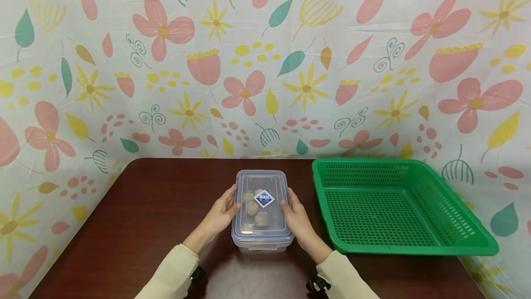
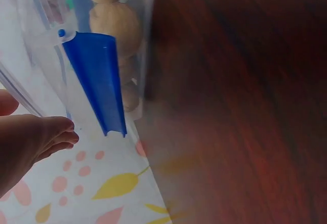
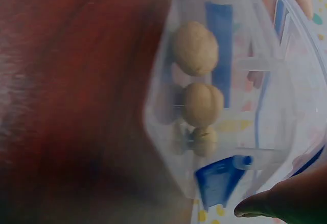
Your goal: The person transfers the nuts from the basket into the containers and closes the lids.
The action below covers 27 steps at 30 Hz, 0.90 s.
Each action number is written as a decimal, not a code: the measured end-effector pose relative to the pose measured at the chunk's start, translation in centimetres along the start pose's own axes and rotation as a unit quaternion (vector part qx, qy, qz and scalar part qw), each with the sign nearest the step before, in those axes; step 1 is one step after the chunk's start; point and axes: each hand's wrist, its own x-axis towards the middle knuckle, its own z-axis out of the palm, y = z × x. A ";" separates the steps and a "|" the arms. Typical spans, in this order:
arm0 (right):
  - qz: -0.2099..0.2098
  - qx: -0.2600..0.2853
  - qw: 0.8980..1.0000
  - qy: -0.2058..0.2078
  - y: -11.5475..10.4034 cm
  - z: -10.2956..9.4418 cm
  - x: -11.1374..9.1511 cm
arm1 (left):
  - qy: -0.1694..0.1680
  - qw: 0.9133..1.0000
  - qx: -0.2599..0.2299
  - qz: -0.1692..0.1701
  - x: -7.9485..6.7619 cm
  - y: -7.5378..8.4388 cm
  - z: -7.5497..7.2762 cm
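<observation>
A clear plastic food container point(image 1: 267, 247) stands on the table with several walnuts point(image 3: 195, 48) inside. Over it is a transparent lid point(image 1: 254, 180) with a blue diamond label point(image 1: 264, 198). My left hand point(image 1: 217, 218) grips the lid's left edge, thumb on top and fingers beneath. On the opposite edge, my right hand point(image 1: 299, 220) holds the lid with its thumb above; its other fingers are partly hidden. Blue side clips hang unfastened, one in the left wrist view point(image 2: 97, 81) and another blue clip point(image 3: 219, 180) in the right. Whether the lid is fully seated I cannot tell.
A green plastic basket point(image 1: 415, 249) with a mesh bottom stands to the right of the container. Both are on a dark reddish-brown table point(image 1: 137, 216). A flower-patterned cloth point(image 1: 265, 59) hangs behind the table's far edge.
</observation>
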 end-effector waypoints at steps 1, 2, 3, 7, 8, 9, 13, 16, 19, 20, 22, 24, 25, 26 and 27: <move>0.001 -0.003 1.000 0.000 0.2 0.1 0.0 | 0.001 1.000 0.000 -0.001 0.0 -0.1 0.0; 0.005 -0.003 1.000 -0.002 0.4 0.1 -0.1 | 0.000 1.000 0.001 -0.002 0.0 -0.3 0.0; 0.005 -0.004 1.000 -0.003 0.6 0.2 -0.1 | 0.000 1.000 -0.001 -0.003 0.0 -0.4 0.1; 0.005 -0.009 1.000 -0.006 0.9 0.2 -0.2 | -0.004 1.000 -0.007 -0.005 -0.1 -0.8 0.2; 0.005 -0.010 1.000 -0.007 1.0 0.3 -0.3 | -0.004 1.000 -0.007 -0.007 -0.1 -0.9 0.3; 0.004 -0.011 1.000 -0.006 1.0 0.3 -0.2 | -0.004 1.000 -0.007 -0.008 -0.1 -0.9 0.3; 0.002 -0.012 1.000 -0.006 1.1 0.3 -0.2 | 0.001 1.000 -0.007 -0.008 -0.1 -1.3 0.4; 0.002 -0.013 1.000 -0.005 1.3 0.3 -0.1 | 0.004 1.000 -0.005 -0.008 -0.1 -1.4 0.4; -0.001 -0.015 1.000 -0.008 1.4 0.2 -0.1 | 0.009 1.000 0.004 -0.015 -0.1 -1.5 0.5; -0.002 -0.015 1.000 -0.009 1.4 0.2 -0.1 | 0.011 1.000 0.009 -0.019 -0.1 -1.5 0.5; -0.006 -0.014 1.000 -0.013 1.5 0.1 -0.1 | 0.021 0.999 0.018 -0.032 -0.1 -1.5 0.5; -0.004 -0.008 1.000 -0.016 1.6 -0.1 -0.2 | 0.034 0.998 0.034 -0.044 -0.2 -1.5 0.4; 0.002 -0.006 1.000 -0.017 1.6 -0.2 -0.2 | 0.041 0.997 0.038 -0.053 -0.3 -1.5 0.4; 0.012 -0.002 1.000 -0.018 1.6 -0.4 -0.2 | 0.046 0.996 0.041 -0.064 -0.3 -1.5 0.4; 0.024 0.004 1.000 -0.019 1.7 -0.5 -0.2 | 0.051 0.995 0.043 -0.076 -0.4 -1.5 0.4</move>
